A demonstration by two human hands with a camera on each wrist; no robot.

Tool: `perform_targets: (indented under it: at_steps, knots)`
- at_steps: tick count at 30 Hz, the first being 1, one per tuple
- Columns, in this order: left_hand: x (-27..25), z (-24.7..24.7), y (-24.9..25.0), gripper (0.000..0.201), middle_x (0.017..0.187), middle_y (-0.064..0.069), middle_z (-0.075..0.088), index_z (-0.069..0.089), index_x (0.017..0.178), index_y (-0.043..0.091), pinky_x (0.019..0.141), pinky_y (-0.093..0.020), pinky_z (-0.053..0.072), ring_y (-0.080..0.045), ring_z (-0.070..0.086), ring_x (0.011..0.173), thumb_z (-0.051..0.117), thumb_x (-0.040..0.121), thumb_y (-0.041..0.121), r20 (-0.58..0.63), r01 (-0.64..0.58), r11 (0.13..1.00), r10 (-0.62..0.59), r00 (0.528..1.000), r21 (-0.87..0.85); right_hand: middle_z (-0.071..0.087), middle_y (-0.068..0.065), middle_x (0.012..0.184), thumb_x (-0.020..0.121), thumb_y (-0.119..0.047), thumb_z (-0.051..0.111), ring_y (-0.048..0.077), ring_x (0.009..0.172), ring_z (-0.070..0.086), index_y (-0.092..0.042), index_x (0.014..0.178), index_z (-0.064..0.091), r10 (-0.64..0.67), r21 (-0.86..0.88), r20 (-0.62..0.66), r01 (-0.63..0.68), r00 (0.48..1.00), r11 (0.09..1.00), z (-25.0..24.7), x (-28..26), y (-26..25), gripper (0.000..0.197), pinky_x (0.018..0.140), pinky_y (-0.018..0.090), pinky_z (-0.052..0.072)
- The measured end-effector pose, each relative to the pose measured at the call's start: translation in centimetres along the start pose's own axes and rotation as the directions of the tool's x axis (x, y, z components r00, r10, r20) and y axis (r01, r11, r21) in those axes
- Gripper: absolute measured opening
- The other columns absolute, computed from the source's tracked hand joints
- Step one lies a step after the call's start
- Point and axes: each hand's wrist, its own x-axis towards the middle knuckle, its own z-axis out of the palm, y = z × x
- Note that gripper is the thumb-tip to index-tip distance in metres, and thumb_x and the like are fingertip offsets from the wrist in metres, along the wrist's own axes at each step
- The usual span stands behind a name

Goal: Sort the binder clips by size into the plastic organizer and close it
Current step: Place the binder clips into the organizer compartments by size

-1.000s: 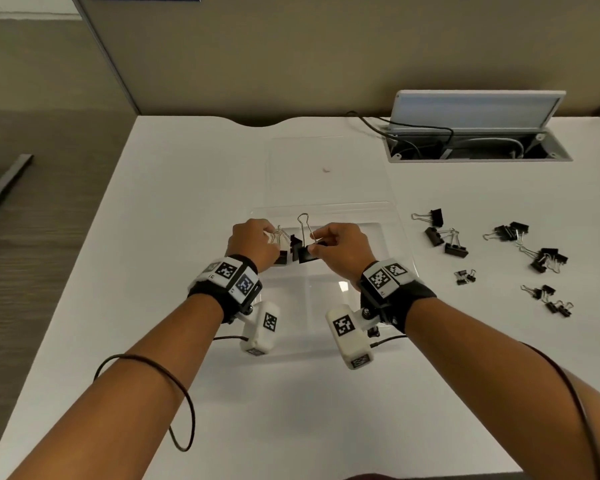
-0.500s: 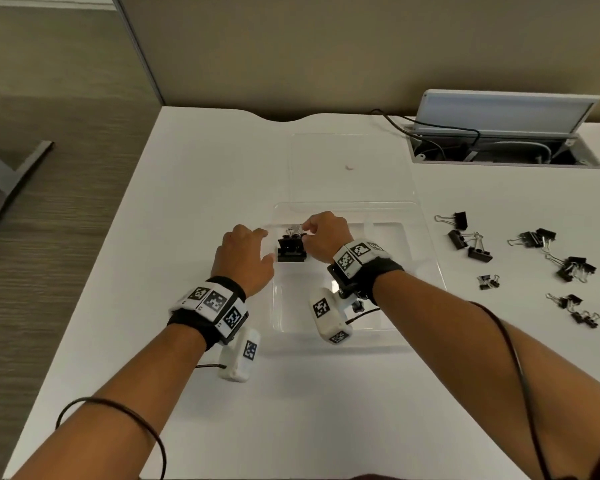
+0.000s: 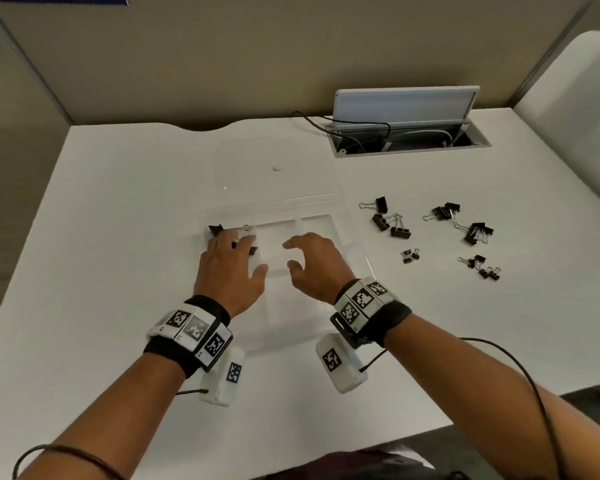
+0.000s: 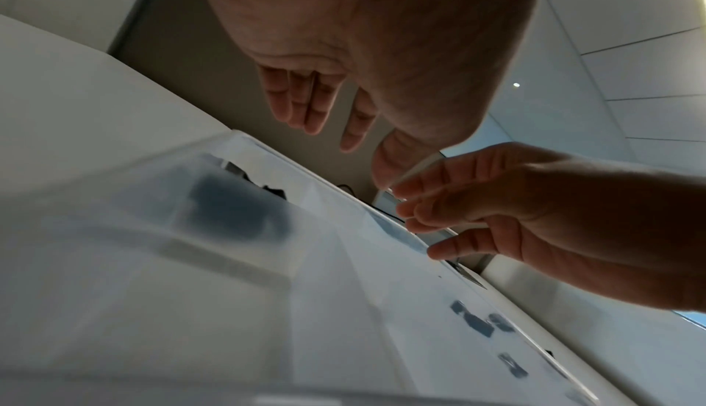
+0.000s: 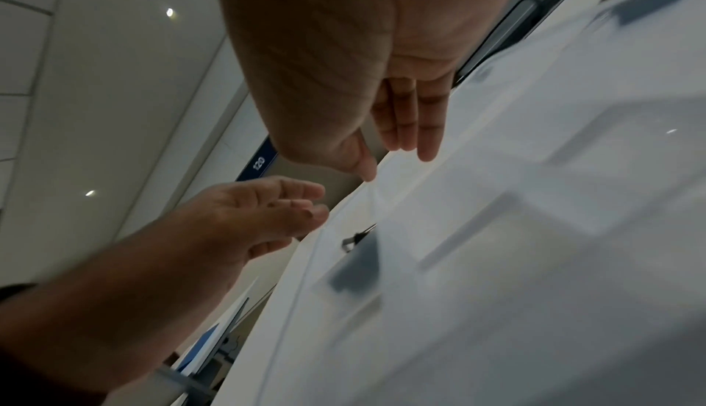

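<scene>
Binder clips [image 3: 232,237] lie under the left hand [image 3: 231,271], right hand [image 3: 314,266] alongside, each grip loosely spread, holding nothing.

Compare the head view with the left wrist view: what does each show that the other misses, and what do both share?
Head view only: the wrist bands, the open cable box at the desk's back edge, and the organizer lid lying open.

Left wrist view only: the palm side of the left hand, its fingers straight and holding nothing, and the ceiling.

Both: the right hand empty, the clear organizer with large binder clips in its left compartment, and loose clips on the desk.
</scene>
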Motion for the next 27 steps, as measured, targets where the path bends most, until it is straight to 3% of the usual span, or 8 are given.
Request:
perform_targets:
  at_steps: [4, 14, 22, 27]
  knots:
    - [-0.3, 1.7, 3.7, 0.06, 0.146, -0.01, 0.035, 0.043, 0.14, 0.016, 0.111, -0.042, 0.028, -0.028, 0.031, 0.135, 0.057, 0.087, 0.041, 0.058, -0.049, 0.999, 0.049, 0.997, 0.006, 0.056, 0.005, 0.131, 0.087, -0.015, 0.058, 0.021, 0.125, 0.048, -0.015, 0.127, 0.055, 0.066, -0.011, -0.055, -0.067, 0.996, 0.998, -1.7, -2.4, 4.0, 0.041, 0.105, 0.031, 0.038]
    - [0.2, 5.6, 13.2, 0.064, 0.151, -0.008, 0.027, 0.033, 0.145, 0.019, 0.113, -0.039, 0.026, -0.026, 0.025, 0.139, 0.052, 0.089, 0.044, 0.153, -0.114, 0.993, 0.107, 0.982, 0.036, 0.054, 0.007, 0.131, 0.086, -0.015, 0.057, 0.024, 0.128, 0.043, -0.015, 0.13, 0.053, 0.19, -0.011, -0.15, -0.194, 0.97, 0.981, -6.0, -5.3, 13.2, 0.044, 0.104, 0.033, 0.037]
    - [2.4, 8.6, 19.6, 0.064, 0.15, -0.009, 0.029, 0.034, 0.143, 0.019, 0.111, -0.039, 0.028, -0.027, 0.027, 0.137, 0.053, 0.088, 0.044, 0.183, -0.08, 0.993, 0.064, 0.981, 0.083, 0.056, 0.008, 0.126, 0.085, -0.017, 0.057, 0.025, 0.12, 0.046, -0.015, 0.128, 0.053, 0.206, 0.001, -0.11, -0.207, 0.972, 0.978, -9.6, -5.0, 19.3, 0.043, 0.097, 0.033, 0.041]
    - [4.1, 10.6, 22.5, 0.065, 0.148, -0.009, 0.03, 0.035, 0.143, 0.018, 0.11, -0.039, 0.028, -0.028, 0.029, 0.136, 0.055, 0.086, 0.043, 0.2, -0.058, 0.993, 0.036, 0.979, 0.104, 0.053, 0.009, 0.129, 0.085, -0.019, 0.056, 0.026, 0.123, 0.044, -0.016, 0.13, 0.051, 0.225, -0.012, -0.051, -0.226, 0.973, 0.974, -11.2, -3.9, 22.4, 0.045, 0.099, 0.037, 0.042]
